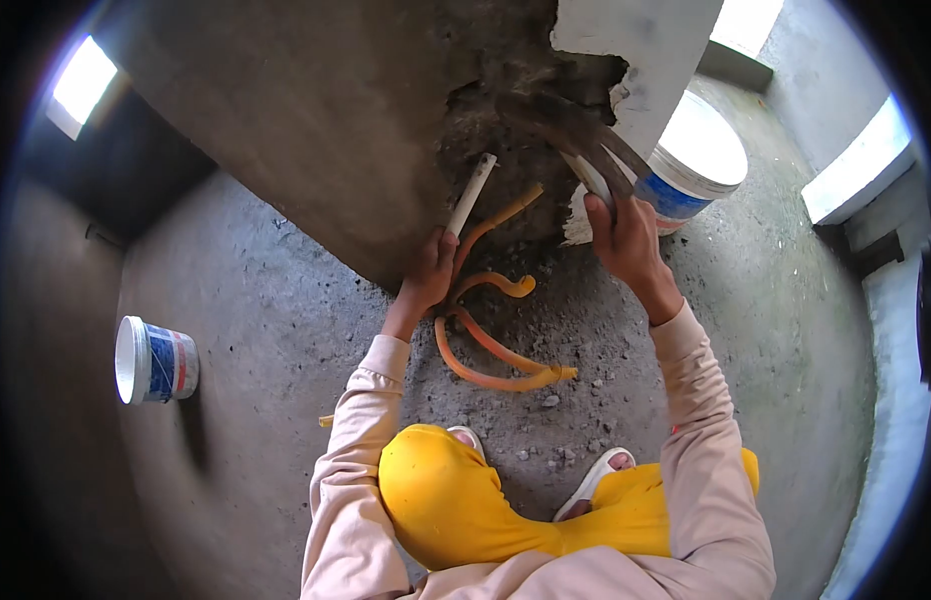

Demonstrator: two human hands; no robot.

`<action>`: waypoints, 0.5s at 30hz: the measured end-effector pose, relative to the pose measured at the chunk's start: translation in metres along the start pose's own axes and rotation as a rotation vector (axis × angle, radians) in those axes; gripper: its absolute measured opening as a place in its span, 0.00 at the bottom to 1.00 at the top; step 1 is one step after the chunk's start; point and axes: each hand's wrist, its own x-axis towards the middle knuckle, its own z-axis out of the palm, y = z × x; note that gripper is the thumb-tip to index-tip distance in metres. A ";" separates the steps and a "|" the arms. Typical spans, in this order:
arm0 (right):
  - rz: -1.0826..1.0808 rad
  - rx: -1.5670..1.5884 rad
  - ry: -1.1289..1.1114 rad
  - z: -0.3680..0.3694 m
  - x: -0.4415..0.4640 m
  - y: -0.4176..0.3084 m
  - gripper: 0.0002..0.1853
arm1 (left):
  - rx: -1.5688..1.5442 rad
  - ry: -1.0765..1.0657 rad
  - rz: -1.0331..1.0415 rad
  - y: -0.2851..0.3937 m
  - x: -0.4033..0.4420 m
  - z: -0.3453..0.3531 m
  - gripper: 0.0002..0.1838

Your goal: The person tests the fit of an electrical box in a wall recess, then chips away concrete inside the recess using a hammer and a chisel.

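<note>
My left hand (pixel 429 268) is closed around a white pipe (pixel 473 195), whose upper end points at a broken hollow in the wall. In my right hand (pixel 631 240) is a tool with a pale handle (pixel 588 180); its dark upper part is smeared by motion before the hollow, so its exact kind cannot be made out. Several orange flexible conduits (pixel 506 382) come out near the wall's foot, just below and right of my left hand. The wall (pixel 326 130) is rough and dark, with a jagged edge around the hollow.
Behind my right hand stands a large white and blue bucket (pixel 701 150). A smaller bucket (pixel 158 362) lies tilted on the floor at left. Rubble (pixel 551 400) is scattered between the conduits and my feet. A pale plaster face (pixel 646 60) edges the wall at right.
</note>
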 end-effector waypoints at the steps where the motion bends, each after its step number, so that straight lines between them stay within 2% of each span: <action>1: -0.111 -0.011 0.017 -0.001 0.005 -0.004 0.13 | -0.027 -0.018 -0.010 -0.001 0.000 0.001 0.18; 2: -0.220 -0.022 0.032 -0.002 0.010 -0.009 0.13 | -0.054 -0.038 -0.022 -0.002 -0.001 0.002 0.18; 3: -0.215 -0.022 0.024 0.000 0.015 -0.015 0.13 | -0.057 -0.041 -0.030 -0.002 -0.003 0.002 0.18; 6: -0.406 0.030 0.075 0.012 0.028 -0.008 0.13 | 0.005 -0.017 0.041 0.001 -0.001 -0.001 0.19; 8: -0.135 -0.313 -0.383 0.025 0.024 0.027 0.13 | 0.006 -0.008 -0.007 0.001 -0.001 -0.001 0.19; 12: -0.089 -0.415 -0.408 0.020 0.051 0.016 0.15 | 0.048 -0.001 0.074 0.001 0.013 -0.006 0.20; 14: -0.132 -0.172 -0.217 0.014 0.038 0.002 0.16 | 0.123 -0.010 0.104 -0.001 0.006 -0.007 0.19; 15: -0.126 -0.171 -0.218 0.019 0.037 0.007 0.16 | 0.124 -0.015 0.101 -0.001 0.005 -0.008 0.19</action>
